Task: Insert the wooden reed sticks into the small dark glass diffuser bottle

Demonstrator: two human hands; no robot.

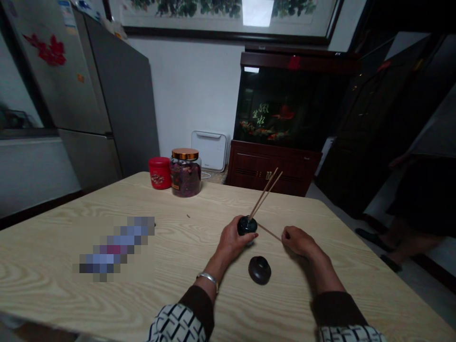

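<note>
My left hand [231,241] grips a small round dark jar [247,225] above the pale wood-grain table [171,285]. Two thin wooden sticks [265,194] lean out of the jar's top towards the far right. My right hand [298,241] pinches a third thin stick [269,232], whose far end points at the jar. A dark brown round lid with a knob [260,270] rests on the table between my hands, touching neither. A silver bangle [208,279] circles my left wrist.
A red tin [159,173] and a gold-lidded glass jar of dried petals [185,175] stand at the table's far edge. A pixelated patch [114,249] covers something at the left. Behind are a refrigerator [107,95] and a fish tank [285,107]. A person's legs [409,237] stand at the right.
</note>
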